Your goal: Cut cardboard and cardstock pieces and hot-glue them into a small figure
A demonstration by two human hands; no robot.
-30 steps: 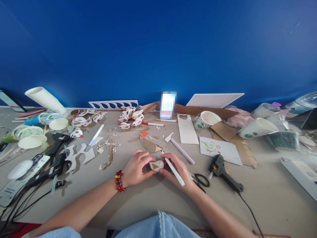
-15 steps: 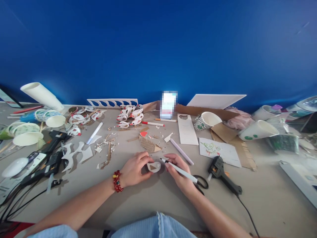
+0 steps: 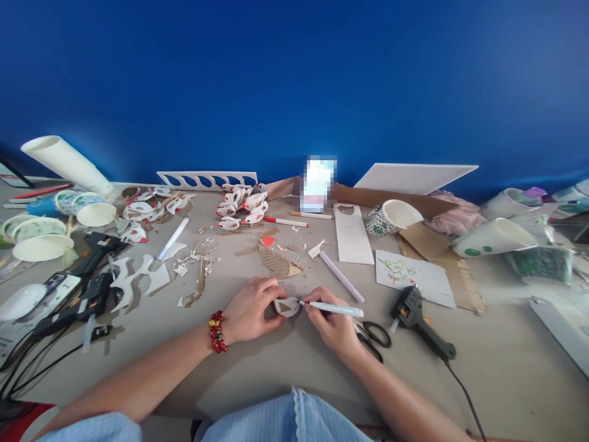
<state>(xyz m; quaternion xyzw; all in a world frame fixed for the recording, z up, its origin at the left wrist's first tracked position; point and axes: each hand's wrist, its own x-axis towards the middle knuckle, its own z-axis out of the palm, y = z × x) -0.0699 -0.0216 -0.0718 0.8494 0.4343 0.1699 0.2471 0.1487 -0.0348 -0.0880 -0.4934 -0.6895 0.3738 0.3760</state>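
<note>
Between thumb and fingers, my left hand (image 3: 252, 310) grips a small white bird-shaped cutout (image 3: 287, 307) with a brown triangle on its side. My right hand (image 3: 331, 322) holds a white marker pen (image 3: 335, 308), its dark tip at the cutout's right end; whether it touches I cannot tell. Black-handled scissors (image 3: 375, 337) lie beside my right wrist, partly hidden by it. Farther back sits a cluster of similar white birds (image 3: 242, 205) with red beaks. Just beyond my hands are a torn piece of corrugated cardboard (image 3: 278, 263) and a lilac marker (image 3: 341, 276).
A black glue gun (image 3: 421, 319) with its cord lies at right, near a paper with a green bird drawing (image 3: 414, 276). Paper cups (image 3: 400, 218) stand farther right. More glue guns (image 3: 89, 301), cables and cups crowd the left. A lit phone (image 3: 317, 184) leans at the back.
My right hand has brought the marker tip to the cutout's right end, and the pen now lies flatter. My left hand keeps its grip. The whole view has shifted slightly.
</note>
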